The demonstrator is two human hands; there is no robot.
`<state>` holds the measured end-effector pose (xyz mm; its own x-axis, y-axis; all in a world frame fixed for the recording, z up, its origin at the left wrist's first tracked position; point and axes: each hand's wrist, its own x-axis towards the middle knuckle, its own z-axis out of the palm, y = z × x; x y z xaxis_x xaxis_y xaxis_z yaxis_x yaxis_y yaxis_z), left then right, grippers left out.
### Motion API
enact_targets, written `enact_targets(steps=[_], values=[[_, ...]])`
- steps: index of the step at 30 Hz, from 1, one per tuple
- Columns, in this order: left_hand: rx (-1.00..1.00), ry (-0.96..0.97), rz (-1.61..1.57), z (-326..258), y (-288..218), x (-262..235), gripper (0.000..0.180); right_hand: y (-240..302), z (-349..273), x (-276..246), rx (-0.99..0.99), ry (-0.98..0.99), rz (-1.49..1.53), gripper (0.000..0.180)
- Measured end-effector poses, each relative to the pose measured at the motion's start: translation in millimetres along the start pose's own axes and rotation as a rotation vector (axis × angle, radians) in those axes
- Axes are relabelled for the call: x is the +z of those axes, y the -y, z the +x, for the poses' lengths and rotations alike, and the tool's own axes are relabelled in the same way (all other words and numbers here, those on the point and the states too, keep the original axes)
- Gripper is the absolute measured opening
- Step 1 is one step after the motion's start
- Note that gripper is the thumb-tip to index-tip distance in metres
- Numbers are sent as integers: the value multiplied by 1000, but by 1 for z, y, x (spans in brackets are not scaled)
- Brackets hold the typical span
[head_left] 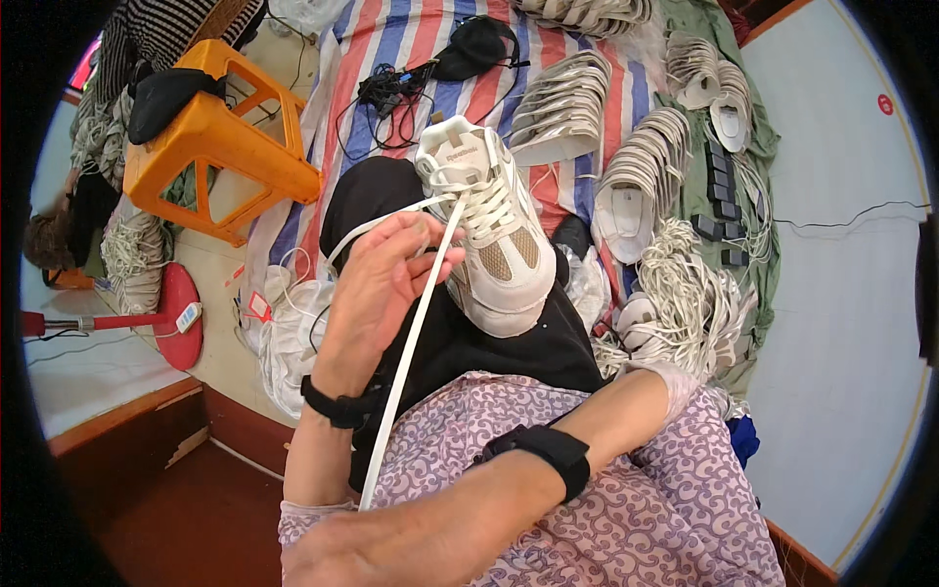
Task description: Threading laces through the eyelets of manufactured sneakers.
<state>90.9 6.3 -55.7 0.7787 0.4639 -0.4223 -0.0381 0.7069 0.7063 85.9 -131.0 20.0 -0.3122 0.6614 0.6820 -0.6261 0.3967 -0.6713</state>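
A cream and beige sneaker [504,279] rests on my black-trousered leg, toe toward me and tongue away. Its white shoelace [414,338] runs straight and taut from the upper eyelets down to the lower left. My left hand [380,274] is beside the shoe with its fingers curled at the lace, and another length of lace trails left behind it. Across my lap reaches my right arm; my right hand [367,553] is low at the left, where the taut lace passes behind it. Its fingers are hidden, but the tension shows it pulling the lace.
Stacked shoe uppers [641,181] lie on a striped sheet [367,39] ahead, with a heap of white laces [690,293] at right. An orange stool [181,137] bearing a black item stands at left, near a red round base [181,338]. Black cables [391,93] lie ahead.
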Motion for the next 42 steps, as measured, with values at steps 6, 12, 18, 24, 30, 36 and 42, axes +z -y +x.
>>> enact_targets(steps=[6,12,18,24,30,36,42], values=[[-9,-55,8,8,5,0,15,25,-41,-75,348,-218,-499,18],[33,-104,22,4,7,2,16,53,-109,-187,491,-940,-1202,16],[29,-106,13,6,8,5,15,45,-109,-216,394,-724,-1341,16],[50,-95,-20,6,9,-2,16,40,-111,-221,440,-722,-1219,6],[181,-169,25,3,6,-13,20,50,-107,-225,601,-971,-565,4],[390,-344,59,-21,-18,-35,24,57,-103,-227,680,-1045,-458,8],[563,-559,106,-63,-38,-68,27,50,-96,-234,745,-1015,-652,6]])
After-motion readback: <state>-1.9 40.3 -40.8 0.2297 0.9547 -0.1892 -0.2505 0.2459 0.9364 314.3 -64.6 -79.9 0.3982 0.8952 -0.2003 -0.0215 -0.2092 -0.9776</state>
